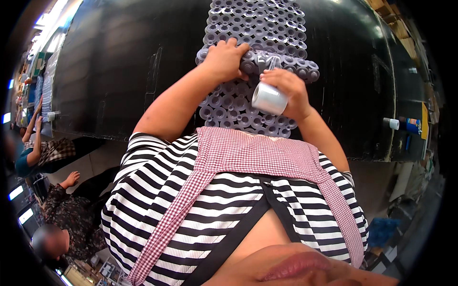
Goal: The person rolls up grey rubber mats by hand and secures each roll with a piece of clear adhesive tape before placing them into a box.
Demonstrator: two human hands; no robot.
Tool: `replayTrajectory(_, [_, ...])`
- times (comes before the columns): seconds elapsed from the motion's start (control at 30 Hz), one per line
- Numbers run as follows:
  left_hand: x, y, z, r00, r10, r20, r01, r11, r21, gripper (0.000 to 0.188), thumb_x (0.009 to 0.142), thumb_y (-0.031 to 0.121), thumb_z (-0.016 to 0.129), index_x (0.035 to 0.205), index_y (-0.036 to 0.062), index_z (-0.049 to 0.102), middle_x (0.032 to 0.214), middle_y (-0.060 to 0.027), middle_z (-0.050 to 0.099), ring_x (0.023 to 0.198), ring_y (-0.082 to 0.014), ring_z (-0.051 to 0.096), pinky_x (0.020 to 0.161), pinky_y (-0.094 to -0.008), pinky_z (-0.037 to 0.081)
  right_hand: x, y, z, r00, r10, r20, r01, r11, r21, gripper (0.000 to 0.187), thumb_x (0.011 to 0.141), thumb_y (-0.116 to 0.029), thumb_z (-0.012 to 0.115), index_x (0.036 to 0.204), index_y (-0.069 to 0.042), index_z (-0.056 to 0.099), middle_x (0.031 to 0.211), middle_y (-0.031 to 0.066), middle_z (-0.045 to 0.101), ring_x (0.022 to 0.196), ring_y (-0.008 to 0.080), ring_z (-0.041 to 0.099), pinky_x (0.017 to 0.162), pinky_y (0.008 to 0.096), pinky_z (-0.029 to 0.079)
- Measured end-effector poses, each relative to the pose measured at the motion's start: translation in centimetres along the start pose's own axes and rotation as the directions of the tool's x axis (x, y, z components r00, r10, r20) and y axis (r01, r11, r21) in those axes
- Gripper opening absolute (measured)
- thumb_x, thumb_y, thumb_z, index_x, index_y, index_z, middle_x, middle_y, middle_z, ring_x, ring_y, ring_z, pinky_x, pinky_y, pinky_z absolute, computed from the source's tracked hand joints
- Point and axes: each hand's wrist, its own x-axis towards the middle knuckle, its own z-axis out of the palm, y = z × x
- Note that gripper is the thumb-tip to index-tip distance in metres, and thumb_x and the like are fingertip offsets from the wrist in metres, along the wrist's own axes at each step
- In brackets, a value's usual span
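Note:
A long grey mat of round moulded plastic parts lies on the black worktable, running away from me. A rolled or stacked bundle of the same grey parts lies across it. My left hand presses down on the left end of that bundle, fingers curled over it. My right hand grips a roll of clear tape, with a strip of tape stretched up to the bundle. My striped shirt and checked apron fill the lower view.
A small white roll and a blue and orange item sit at the table's right edge. Other people work at the far left, beside another grey mat. Wooden pallets show top right.

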Motion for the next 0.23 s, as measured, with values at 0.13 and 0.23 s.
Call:
replayTrajectory(0.13, [4.6, -3.2, -2.7, 0.986, -0.019, 0.163, 0.05, 0.98, -0.193, 0.086, 0.061, 0.057, 0.092, 0.13, 0.0103, 0.07, 0.139, -0.021, 0.055, 0.127, -0.0378, 0.058, 0.107, -0.0426, 0.049, -1.1, 0.3, 2.0, 0.999, 0.032, 0.033, -0.026, 0.987, -0.159, 0.056, 0.073, -0.028, 0.084, 0.122, -0.005, 0.07, 0.136, 0.0147, 0.067, 0.135, 0.0338, 0.058, 0.117, 0.0535, 0.04])
replayTrajectory(0.23, [6.9, -3.6, -4.1, 0.981, -0.011, 0.192, 0.06, 0.967, -0.247, 0.082, 0.065, 0.049, 0.092, 0.133, 0.0094, 0.068, 0.139, -0.0172, 0.055, 0.128, -0.0378, 0.057, 0.108, -0.04, 0.047, -0.5, 3.6, 3.2, 0.999, 0.05, 0.009, -0.047, 0.98, -0.196, 0.073, 0.074, -0.03, 0.084, 0.139, -0.006, 0.061, 0.151, 0.0167, 0.055, 0.145, 0.0342, 0.047, 0.123, 0.0534, 0.031])
